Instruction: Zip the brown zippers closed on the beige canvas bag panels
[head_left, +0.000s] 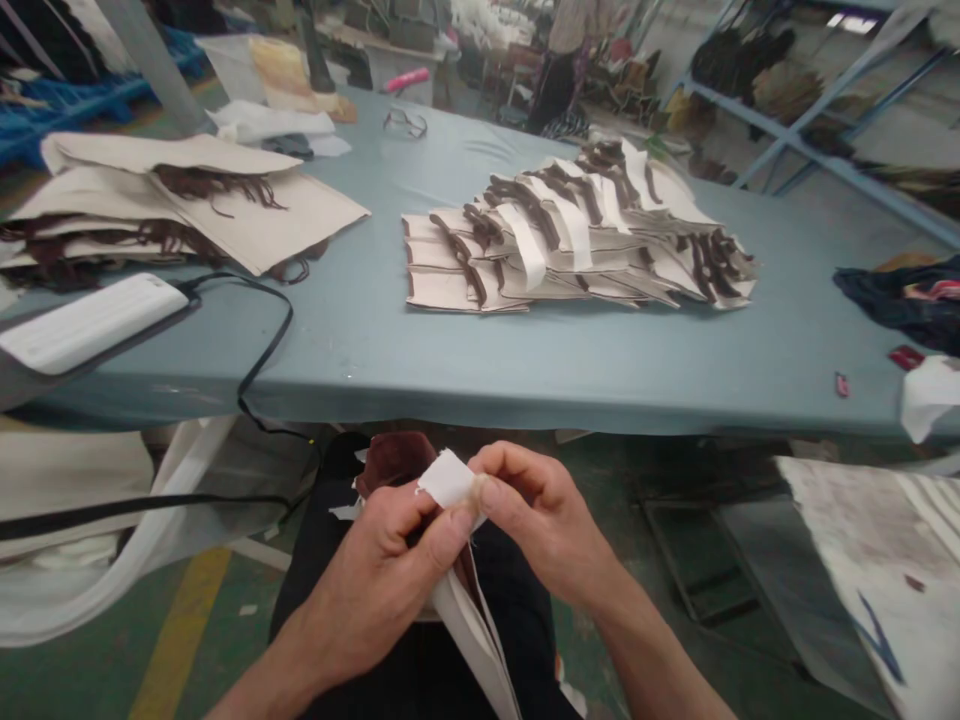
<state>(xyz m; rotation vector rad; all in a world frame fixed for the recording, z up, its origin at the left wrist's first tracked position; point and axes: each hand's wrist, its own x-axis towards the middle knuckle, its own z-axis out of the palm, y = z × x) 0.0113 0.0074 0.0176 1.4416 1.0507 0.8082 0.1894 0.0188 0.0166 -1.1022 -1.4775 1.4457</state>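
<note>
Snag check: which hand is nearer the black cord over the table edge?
Left. The left hand is below and right of the black cord; the right hand sits farther right.

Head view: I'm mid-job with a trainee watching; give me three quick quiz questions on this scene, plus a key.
1. Multiple choice: where do the eyeglasses lie?
A. On the floor
B. On the table
C. In a hand

2. True or false: the left hand and the right hand both touch the white piece.

3. Fill in: in the picture, the pile with white strips lies to the ____ of the pile with dark fringes.

Key: 1. B; 2. true; 3. right
</note>
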